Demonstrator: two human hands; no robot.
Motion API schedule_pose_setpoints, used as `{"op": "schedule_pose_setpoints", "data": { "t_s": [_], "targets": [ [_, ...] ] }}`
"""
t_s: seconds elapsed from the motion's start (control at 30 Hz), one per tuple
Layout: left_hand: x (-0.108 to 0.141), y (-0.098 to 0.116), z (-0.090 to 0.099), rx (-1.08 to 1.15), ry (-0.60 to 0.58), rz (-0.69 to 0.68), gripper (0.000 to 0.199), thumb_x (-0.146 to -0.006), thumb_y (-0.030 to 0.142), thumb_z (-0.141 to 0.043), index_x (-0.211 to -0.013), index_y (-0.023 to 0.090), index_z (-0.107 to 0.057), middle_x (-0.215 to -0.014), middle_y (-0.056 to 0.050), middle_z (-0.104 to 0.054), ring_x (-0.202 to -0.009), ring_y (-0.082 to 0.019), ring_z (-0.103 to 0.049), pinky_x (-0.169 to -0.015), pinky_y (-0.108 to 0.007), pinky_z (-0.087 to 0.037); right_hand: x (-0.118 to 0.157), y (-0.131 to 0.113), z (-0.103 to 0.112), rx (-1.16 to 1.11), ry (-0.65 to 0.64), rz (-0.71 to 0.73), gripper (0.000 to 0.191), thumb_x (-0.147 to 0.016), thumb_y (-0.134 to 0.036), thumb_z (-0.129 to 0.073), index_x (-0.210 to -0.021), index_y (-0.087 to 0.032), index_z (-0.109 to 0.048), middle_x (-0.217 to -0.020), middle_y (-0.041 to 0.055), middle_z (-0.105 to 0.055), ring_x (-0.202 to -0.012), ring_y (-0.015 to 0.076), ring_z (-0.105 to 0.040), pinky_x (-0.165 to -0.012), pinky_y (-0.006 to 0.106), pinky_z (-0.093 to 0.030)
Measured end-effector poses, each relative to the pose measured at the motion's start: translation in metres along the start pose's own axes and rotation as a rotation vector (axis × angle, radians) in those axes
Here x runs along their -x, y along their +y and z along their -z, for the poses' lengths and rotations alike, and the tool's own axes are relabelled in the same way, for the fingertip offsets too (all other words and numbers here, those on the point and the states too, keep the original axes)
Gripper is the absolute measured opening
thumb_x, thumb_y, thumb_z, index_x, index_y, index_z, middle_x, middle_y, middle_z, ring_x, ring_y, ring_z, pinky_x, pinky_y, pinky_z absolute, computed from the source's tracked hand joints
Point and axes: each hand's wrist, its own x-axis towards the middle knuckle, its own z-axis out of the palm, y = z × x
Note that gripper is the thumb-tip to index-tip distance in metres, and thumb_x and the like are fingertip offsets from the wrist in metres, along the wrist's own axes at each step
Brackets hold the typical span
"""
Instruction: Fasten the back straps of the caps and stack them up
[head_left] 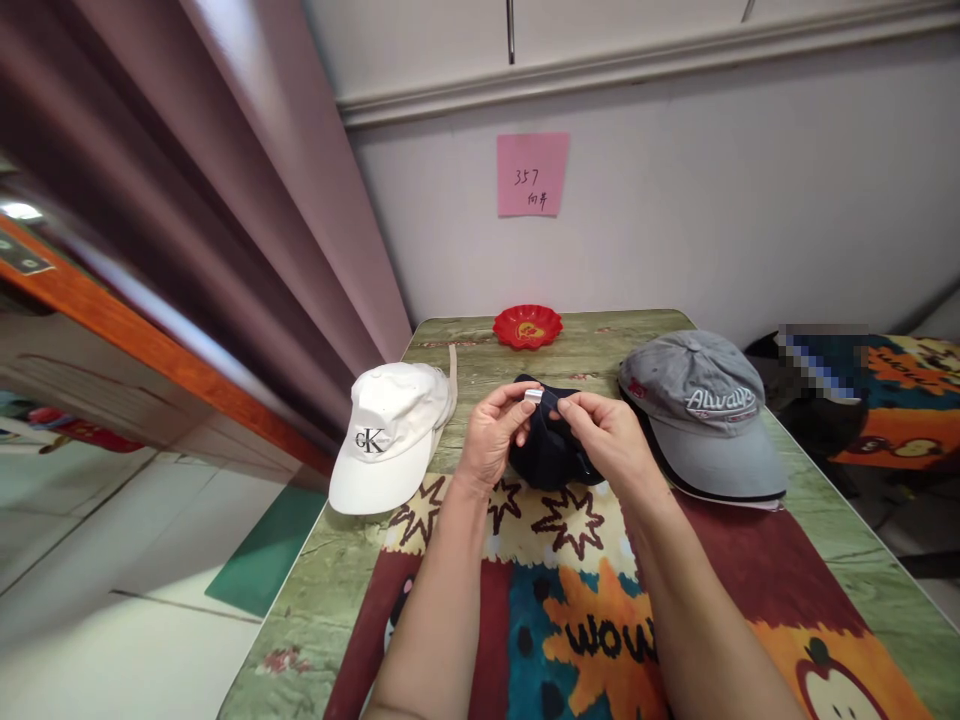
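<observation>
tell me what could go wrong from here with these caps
The narrow dark strap might slip, since the right hand holds it only by the fingertips.

The small silvery clasp, pinched by the left hand, could slip or twist as it is handled.

The grey cap sits close beside the right forearm, so an outward elbow swing may nudge it.

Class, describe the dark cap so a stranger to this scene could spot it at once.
On the green table, find the white cap and the grey cap. Between them, by the patterned cloth's far edge, is the dark cap. Unlike its neighbours, it is nearly black and held by the left hand and right hand.
</observation>
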Motion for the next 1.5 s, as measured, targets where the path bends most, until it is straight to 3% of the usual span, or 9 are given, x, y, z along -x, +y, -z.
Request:
{"op": "schedule_pose_setpoints", "data": {
  "t_s": [0.3,0.6,0.83,0.97,1.13,1.23,1.37,1.5],
  "targets": [
    [0.003,0.006,0.004,-0.102,-0.080,-0.028,0.032,-0.082,0.035,-0.079,-0.110,0.019,-0.077,-0.086,-0.003,-0.072,-0.052,-0.004,-0.046,-0.045,-0.018,-0.036,0.002,-0.005,0.003,0.067,-0.108,-0.048,0.040,-0.087,-0.051,-0.060,-0.074,-0.016,-0.073,-0.060,0.0006,-0.054,-0.052,0.0100,-0.035,-0.045,0.023,-0.024],
    [0.004,0.007,0.008,-0.210,-0.157,-0.029,0.031,-0.085,0.035,-0.075,-0.111,0.018,-0.076,-0.072,0.001,-0.064,-0.052,-0.006,-0.047,-0.047,-0.019,-0.037,0.000,-0.003,0.004,0.116,-0.184,-0.013,0.042,-0.090,-0.054,-0.056,-0.073,-0.018,-0.068,-0.063,-0.0001,-0.056,-0.057,0.0127,-0.044,-0.052,0.024,-0.032],
    [0.004,0.007,0.006,-0.225,-0.157,0.012,0.030,-0.081,0.038,-0.079,-0.102,0.017,-0.073,-0.072,0.002,-0.062,-0.051,-0.006,-0.047,-0.047,-0.019,-0.037,0.001,0.006,-0.004,0.261,-0.005,0.058,0.040,-0.101,-0.052,-0.036,-0.095,-0.023,-0.063,-0.083,0.0064,-0.070,-0.077,0.0217,-0.065,-0.069,0.029,-0.045],
    [0.005,0.009,0.005,-0.234,-0.156,0.032,0.033,-0.079,0.040,-0.080,-0.102,0.016,-0.073,-0.073,0.002,-0.062,-0.050,-0.005,-0.046,-0.047,-0.019,-0.036,0.003,0.005,-0.008,0.336,-0.005,0.076,0.037,-0.102,-0.049,-0.032,-0.102,-0.023,-0.059,-0.089,0.0082,-0.073,-0.084,0.0249,-0.068,-0.077,0.033,-0.046],
    [0.007,0.010,0.002,-0.233,-0.168,0.074,0.036,-0.077,0.039,-0.082,-0.101,0.015,-0.073,-0.065,0.003,-0.059,-0.050,-0.006,-0.046,-0.049,-0.019,-0.037,0.003,0.003,-0.012,0.324,-0.011,0.078,0.037,-0.102,-0.047,-0.032,-0.108,-0.023,-0.060,-0.089,0.0079,-0.074,-0.084,0.0250,-0.069,-0.077,0.033,-0.045],
    [0.005,0.009,0.004,-0.208,-0.121,0.065,0.032,-0.076,0.036,-0.081,-0.098,0.014,-0.073,-0.067,0.002,-0.060,-0.052,-0.006,-0.048,-0.051,-0.019,-0.038,0.002,0.000,-0.008,0.341,-0.051,0.073,0.038,-0.102,-0.049,-0.034,-0.110,-0.023,-0.061,-0.083,0.0052,-0.072,-0.078,0.0234,-0.067,-0.072,0.032,-0.043],
    [0.001,0.009,0.013,-0.129,0.084,0.024,0.027,-0.073,0.033,-0.082,-0.088,0.014,-0.069,-0.069,0.003,-0.060,-0.051,-0.005,-0.048,-0.049,-0.018,-0.037,-0.001,0.001,0.008,0.384,-0.216,0.014,0.035,-0.091,-0.056,-0.057,-0.106,-0.025,-0.066,-0.071,-0.0009,-0.066,-0.061,0.0175,-0.057,-0.059,0.028,-0.038],
    [-0.001,0.013,0.023,-0.094,0.167,0.023,0.025,-0.071,0.030,-0.082,-0.081,0.016,-0.064,-0.064,0.005,-0.057,-0.049,-0.004,-0.046,-0.047,-0.017,-0.035,-0.005,0.013,0.022,0.251,-0.356,0.010,0.036,-0.087,-0.054,-0.063,-0.103,-0.022,-0.068,-0.068,-0.0015,-0.063,-0.058,0.0144,-0.053,-0.054,0.025,-0.037]
  ]
}}
